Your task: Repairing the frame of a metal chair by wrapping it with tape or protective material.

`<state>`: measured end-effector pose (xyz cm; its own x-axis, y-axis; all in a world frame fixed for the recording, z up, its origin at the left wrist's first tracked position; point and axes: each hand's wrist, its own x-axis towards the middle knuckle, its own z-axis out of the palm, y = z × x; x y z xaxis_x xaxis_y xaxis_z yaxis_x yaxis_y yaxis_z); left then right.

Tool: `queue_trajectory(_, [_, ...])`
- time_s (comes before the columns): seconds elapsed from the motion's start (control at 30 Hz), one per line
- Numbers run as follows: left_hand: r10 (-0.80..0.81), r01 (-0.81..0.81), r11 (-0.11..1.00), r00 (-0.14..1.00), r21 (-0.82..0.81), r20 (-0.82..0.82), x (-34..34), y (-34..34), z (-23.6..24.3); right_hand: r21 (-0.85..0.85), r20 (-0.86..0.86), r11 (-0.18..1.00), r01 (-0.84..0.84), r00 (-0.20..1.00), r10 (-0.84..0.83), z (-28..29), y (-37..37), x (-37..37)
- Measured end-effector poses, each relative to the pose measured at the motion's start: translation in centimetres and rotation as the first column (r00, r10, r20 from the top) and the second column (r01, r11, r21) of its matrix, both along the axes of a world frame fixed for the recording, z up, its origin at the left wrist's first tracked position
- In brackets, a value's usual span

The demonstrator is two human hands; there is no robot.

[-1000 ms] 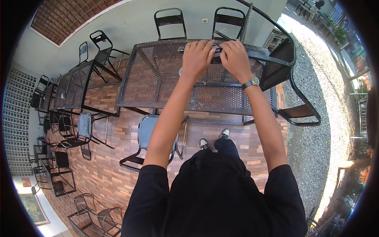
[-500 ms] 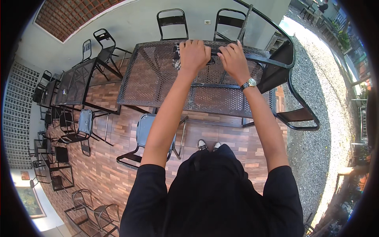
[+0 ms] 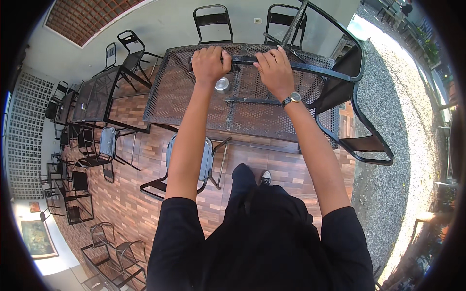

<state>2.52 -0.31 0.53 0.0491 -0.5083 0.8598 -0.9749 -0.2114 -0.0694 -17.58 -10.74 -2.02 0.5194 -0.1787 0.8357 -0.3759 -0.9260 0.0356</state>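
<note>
A dark metal folding chair [image 3: 330, 72] lies on its side across a perforated metal table [image 3: 174, 92], its backrest end overhanging the right edge. My left hand [image 3: 209, 64] is closed round the far end of the chair's long bar, with a dark edge showing beside the fist. What else lies under those fingers is hidden. Farther right along the same bar, my right hand [image 3: 276, 72], with a watch on its wrist, curls its fingers over the metal. A small clear glass dish or cup [image 3: 222, 85] stands on the tabletop just below my left hand.
Two black chairs [image 3: 213, 23] stand against the wall beyond the table. A grey-backed chair [image 3: 206, 160] is close at the near left side. More tables [image 3: 94, 97] and chairs fill the left. Gravel [image 3: 381, 194] borders the tiled floor on the right.
My left hand has slid left along the bar, and the glass dish has come into view. The checked cloth seen beside it earlier no longer shows. One foot has shifted.
</note>
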Motion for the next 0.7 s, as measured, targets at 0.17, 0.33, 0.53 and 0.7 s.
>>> queue_trajectory(0.17, [0.119, -0.107, 0.988, 0.987, 0.111, -0.108, -2.2, -1.1, 0.6, -0.018, 0.024, 1.0, 0.01, 1.0, -0.009, -0.3, 0.0, 0.3])
queue_trajectory(0.33, [-0.052, 0.073, 0.99, 0.984, 0.124, -0.171, -1.5, -0.2, 1.4, -0.024, 0.007, 0.999, 0.024, 1.0, -0.023, -0.2, -0.1, 0.2])
queue_trajectory(0.53, [0.259, 0.138, 0.697, 0.867, 0.704, -0.425, 0.8, -1.6, 5.9, -0.022, 0.013, 1.0, 0.018, 1.0, -0.018, -0.1, 0.2, 0.2])
queue_trajectory(0.7, [0.246, 0.171, 0.658, 0.872, 0.734, -0.424, 0.5, -1.9, 6.0, -0.01, 0.016, 1.0, 0.028, 0.999, -0.028, 0.0, 0.1, 0.0])
